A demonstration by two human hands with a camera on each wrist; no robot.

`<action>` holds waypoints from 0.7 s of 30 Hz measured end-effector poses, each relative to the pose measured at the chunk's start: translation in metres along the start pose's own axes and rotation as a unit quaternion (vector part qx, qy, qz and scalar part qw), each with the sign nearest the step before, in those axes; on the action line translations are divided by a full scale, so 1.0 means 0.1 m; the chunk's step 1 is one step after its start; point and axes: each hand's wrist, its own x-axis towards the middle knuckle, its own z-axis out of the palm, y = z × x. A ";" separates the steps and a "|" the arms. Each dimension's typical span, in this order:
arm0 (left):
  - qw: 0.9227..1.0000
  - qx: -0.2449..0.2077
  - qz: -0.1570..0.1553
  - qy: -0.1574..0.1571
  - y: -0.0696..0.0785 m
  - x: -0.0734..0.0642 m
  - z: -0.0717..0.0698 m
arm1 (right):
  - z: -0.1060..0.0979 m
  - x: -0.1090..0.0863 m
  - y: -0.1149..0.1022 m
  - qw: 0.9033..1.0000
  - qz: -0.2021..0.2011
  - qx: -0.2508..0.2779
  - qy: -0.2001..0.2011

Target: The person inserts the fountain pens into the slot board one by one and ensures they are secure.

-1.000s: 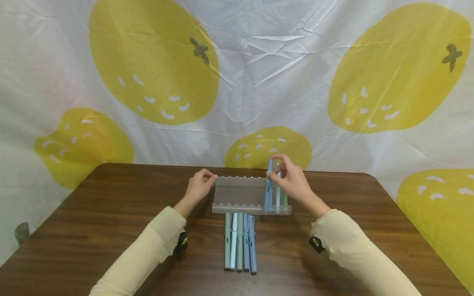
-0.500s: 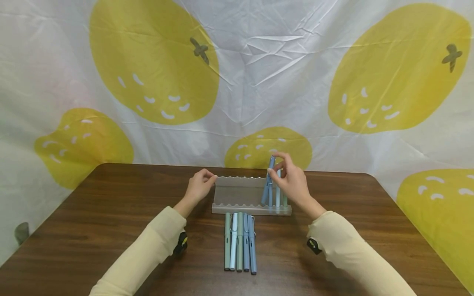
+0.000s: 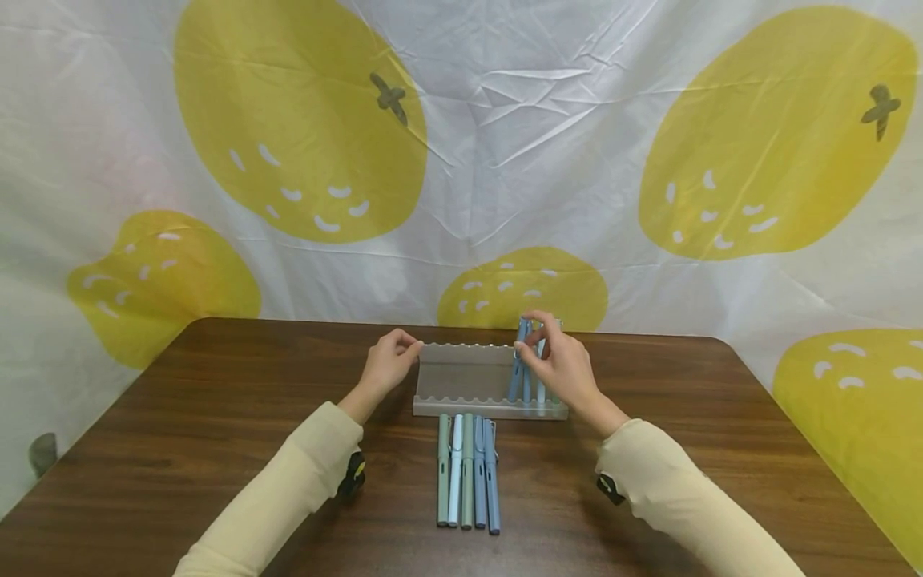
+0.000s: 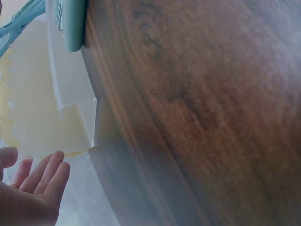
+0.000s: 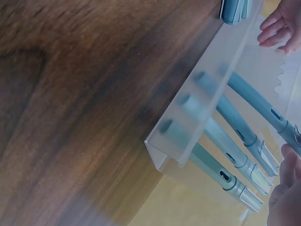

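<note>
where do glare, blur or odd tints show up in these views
Head view: creases in the white fabric backdrop with yellow fruit print catch bright highlights; left wrist: the brown wooden table looks soft and hazy, with a pale bluish sheen at upper right; right wrist: the lower ends of the slim blue and green pens look smudged through the frosted plastic rack.
</note>
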 end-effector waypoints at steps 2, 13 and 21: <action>1.000 0.001 0.001 0.000 -0.01 0.01 0.00 | 0.01 -0.01 0.01 1.000 -0.002 0.002 -0.006; 1.000 0.006 0.003 0.004 -0.01 0.00 0.00 | 0.03 -0.01 0.07 0.999 -0.006 0.037 -0.025; 1.000 0.006 0.003 0.000 -0.02 0.01 0.00 | 0.03 -0.02 0.10 0.997 -0.005 0.056 -0.045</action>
